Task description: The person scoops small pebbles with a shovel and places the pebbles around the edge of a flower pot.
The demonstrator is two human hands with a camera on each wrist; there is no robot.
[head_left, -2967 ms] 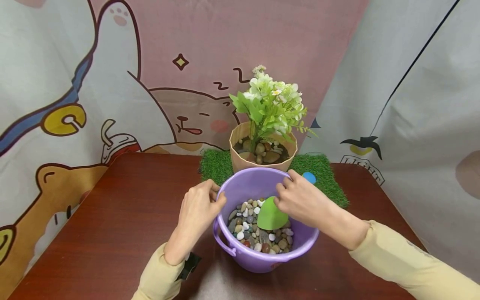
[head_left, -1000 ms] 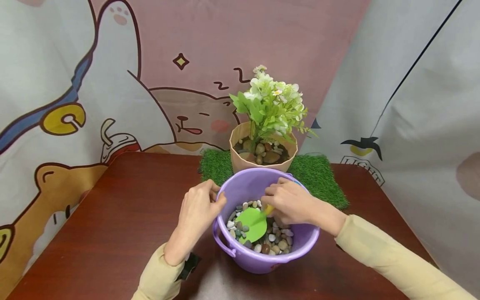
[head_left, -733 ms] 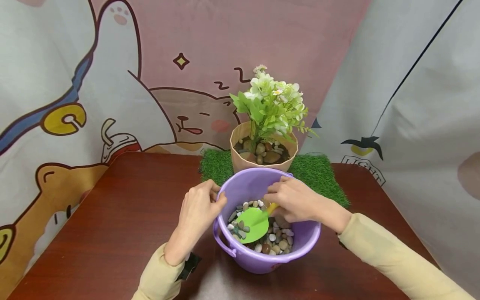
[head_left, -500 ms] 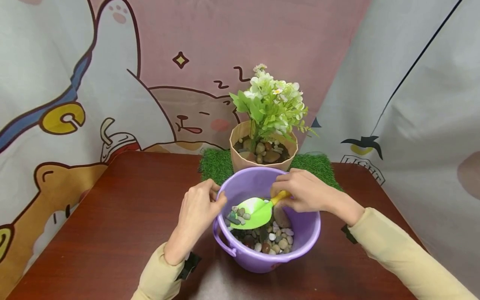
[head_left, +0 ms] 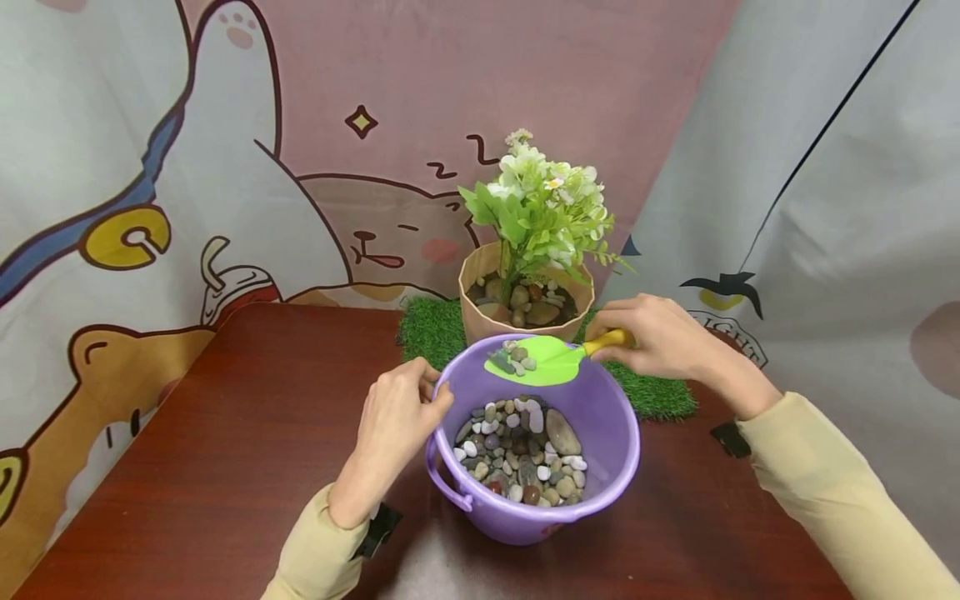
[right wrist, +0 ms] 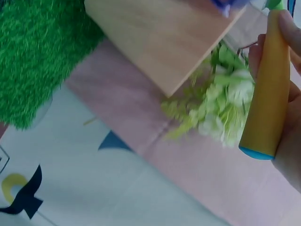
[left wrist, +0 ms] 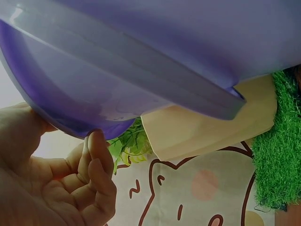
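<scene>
A purple bucket (head_left: 498,525) stands on the table with many mixed pebbles (head_left: 517,467) at its bottom. My left hand (head_left: 397,421) pinches the bucket's left rim between thumb and fingers; the left wrist view shows that rim (left wrist: 61,129) from below. In my right hand (head_left: 660,337) is a toy trowel (head_left: 555,364) with a green blade and a yellow handle (right wrist: 267,89), gripped by the handle. Several small pebbles (head_left: 519,357) lie on the blade, which is held roughly level above the bucket's far inner side. Part of the handle is hidden by the fingers.
Just behind the bucket, a beige flower pot (head_left: 480,321) holds soil, stones and a white-flowered plant (head_left: 543,200). It sits on a green turf mat (head_left: 663,396). Brown tabletop (head_left: 300,400) extends to the left, and a printed cloth (head_left: 600,75) hangs behind.
The right hand has dug the trowel into the pebbles, scooped some up, then lifted it up and to the right, out of the pebble pile. The left hand has stayed at the rim.
</scene>
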